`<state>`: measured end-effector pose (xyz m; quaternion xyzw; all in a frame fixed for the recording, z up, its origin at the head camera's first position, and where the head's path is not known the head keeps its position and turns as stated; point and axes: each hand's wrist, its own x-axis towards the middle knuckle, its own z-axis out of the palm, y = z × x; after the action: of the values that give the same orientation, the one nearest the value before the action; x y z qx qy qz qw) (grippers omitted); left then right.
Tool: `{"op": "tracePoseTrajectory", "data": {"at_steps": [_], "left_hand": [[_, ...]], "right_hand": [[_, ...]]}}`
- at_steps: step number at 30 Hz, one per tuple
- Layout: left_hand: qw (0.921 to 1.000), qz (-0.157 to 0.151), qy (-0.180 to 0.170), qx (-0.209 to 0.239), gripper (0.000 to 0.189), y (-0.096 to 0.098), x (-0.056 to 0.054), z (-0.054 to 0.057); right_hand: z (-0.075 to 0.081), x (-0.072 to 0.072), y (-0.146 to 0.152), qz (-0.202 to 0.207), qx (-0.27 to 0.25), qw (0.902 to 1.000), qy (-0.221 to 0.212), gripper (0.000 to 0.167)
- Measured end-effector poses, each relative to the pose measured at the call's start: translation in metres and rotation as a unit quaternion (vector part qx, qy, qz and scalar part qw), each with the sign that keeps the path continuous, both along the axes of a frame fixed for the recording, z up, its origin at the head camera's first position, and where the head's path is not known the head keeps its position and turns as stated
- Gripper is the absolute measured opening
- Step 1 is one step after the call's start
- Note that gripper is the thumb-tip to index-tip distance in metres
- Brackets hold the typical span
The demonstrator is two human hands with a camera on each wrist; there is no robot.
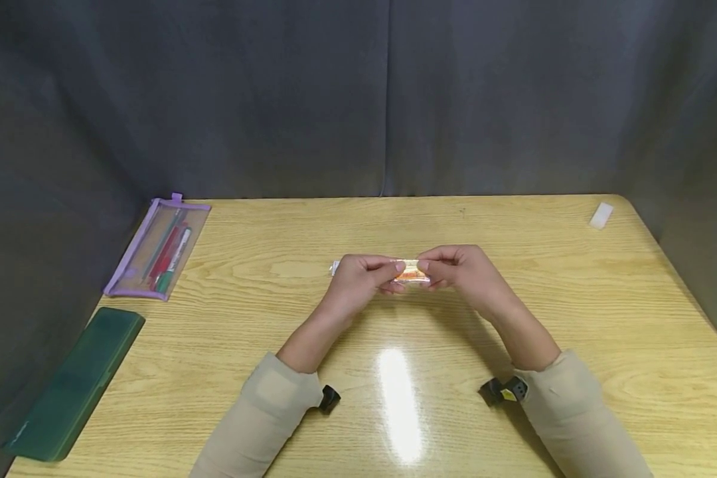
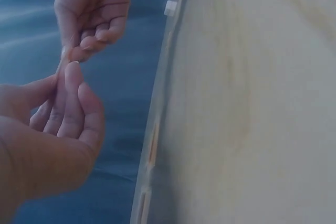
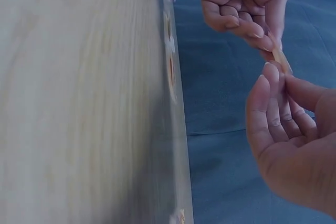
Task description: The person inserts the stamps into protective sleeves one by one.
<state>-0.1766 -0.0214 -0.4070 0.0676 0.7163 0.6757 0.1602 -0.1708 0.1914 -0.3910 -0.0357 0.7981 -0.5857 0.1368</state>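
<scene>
Both hands meet over the middle of the table and share a small shiny packet point(image 1: 411, 271) with orange and silvery-gold colouring. My left hand point(image 1: 361, 282) pinches its left end between thumb and fingers. At the other end, the thumb and fingers of my right hand point(image 1: 469, 275) pinch it too. Seen edge-on in the right wrist view, the packet point(image 3: 282, 60) is thin and flat between the fingertips. Fingers cover both its ends. A small white and clear bit point(image 1: 334, 267) shows just left of my left hand; what it belongs to is hidden.
At the left edge lies a clear pouch point(image 1: 133, 272) with purple trim, with pens inside. Nearer me is a dark green case point(image 1: 78, 385). A white eraser-like block point(image 1: 601, 216) sits at the far right corner. Dark curtains point(image 1: 388, 99) hang around the wooden table point(image 1: 263, 232).
</scene>
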Motion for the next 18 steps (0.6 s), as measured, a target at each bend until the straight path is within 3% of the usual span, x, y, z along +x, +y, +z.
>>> {"op": "tracePoseTrajectory", "data": {"at_steps": [7,18], "left_hand": [[0.9998,-0.001,-0.019,0.001,0.023,-0.0051,-0.0031,0.0067],[0.9997,0.014,-0.018,-0.006,0.020,-0.0078,-0.0047,0.0061]], "right_hand": [[0.0039,-0.0011,0.0024,0.009,-0.006,0.9999,0.003,0.028],[0.0068,-0.0006,0.0066,-0.001,-0.001,1.0000,0.000,0.025]]}}
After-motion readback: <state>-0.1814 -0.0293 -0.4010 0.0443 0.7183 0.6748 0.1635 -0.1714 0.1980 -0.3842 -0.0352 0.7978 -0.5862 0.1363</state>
